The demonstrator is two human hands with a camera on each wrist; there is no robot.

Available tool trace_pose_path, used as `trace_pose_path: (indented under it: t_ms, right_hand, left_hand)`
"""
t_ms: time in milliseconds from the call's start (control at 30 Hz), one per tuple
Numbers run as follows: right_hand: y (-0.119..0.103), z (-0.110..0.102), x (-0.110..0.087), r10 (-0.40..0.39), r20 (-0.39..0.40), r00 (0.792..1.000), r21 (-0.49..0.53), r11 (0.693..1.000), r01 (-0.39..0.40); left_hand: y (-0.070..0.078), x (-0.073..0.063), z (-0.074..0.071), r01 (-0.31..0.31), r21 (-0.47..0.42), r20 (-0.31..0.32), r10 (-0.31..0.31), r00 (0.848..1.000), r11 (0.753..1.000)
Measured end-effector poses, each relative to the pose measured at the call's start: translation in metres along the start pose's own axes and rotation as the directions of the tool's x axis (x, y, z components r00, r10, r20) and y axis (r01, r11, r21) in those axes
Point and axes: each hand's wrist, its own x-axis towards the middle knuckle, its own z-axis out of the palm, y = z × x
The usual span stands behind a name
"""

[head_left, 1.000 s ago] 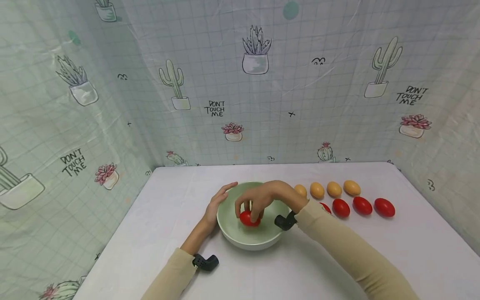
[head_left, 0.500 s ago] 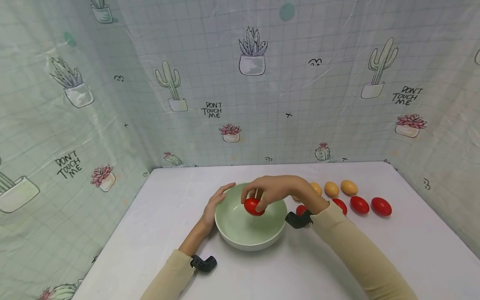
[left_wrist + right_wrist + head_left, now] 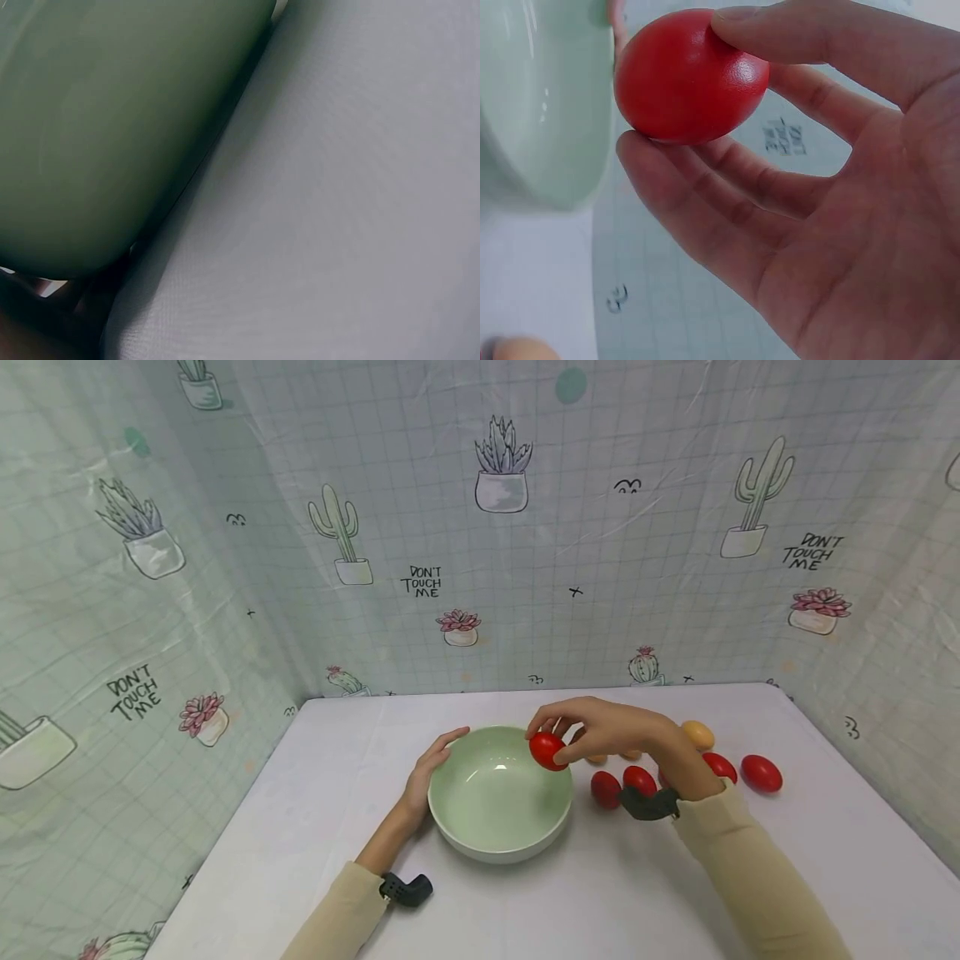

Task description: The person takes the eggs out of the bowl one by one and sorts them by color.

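A pale green bowl [image 3: 495, 852] stands upright on the white table. Along its left side lies my left hand [image 3: 424, 779], fingers extended against the outer wall; the left wrist view shows the bowl's wall [image 3: 97, 135] close up and only a dark bit of the hand. My right hand [image 3: 611, 727] pinches a red egg [image 3: 545, 750] between thumb and fingertips, above the bowl's right rim. In the right wrist view the held egg [image 3: 686, 82] is beside the bowl [image 3: 570, 172], the thumb on top of it and the other fingers below.
Several red eggs [image 3: 761, 773] lie in a row to the bowl's right, some partly behind my right wrist. Yellow-orange eggs [image 3: 697, 735] lie behind them, mostly hidden by the right arm. A cactus-printed cloth [image 3: 637, 552] hangs behind the table [image 3: 360, 735].
My right hand has lifted the red egg from inside the bowl and carried it rightward to the right rim. The left hand stays at the bowl's side.
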Motion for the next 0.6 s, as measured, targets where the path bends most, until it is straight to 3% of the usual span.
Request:
trace_pose_path:
  t_ms: [167,367,600]
  right_hand:
    - [0.012,-0.008,-0.023,0.063,-0.072,0.995,0.033,0.998,-0.06]
    - [0.035,-0.017,-0.049,0.002,-0.153,0.988,-0.014,1.0,-0.004]
    - [0.061,-0.025,-0.082,0.036,-0.282,0.959,-0.036,0.998,-0.048]
  left_hand:
    - [0.0,-0.002,-0.001,-0.009,-0.005,0.005,0.009,1.0,1.0]
    - [-0.002,-0.005,-0.003,-0.021,0.007,0.019,0.02,1.0,1.0]
    - [-0.002,-0.007,-0.005,-0.027,0.001,0.027,0.026,0.999,1.0]
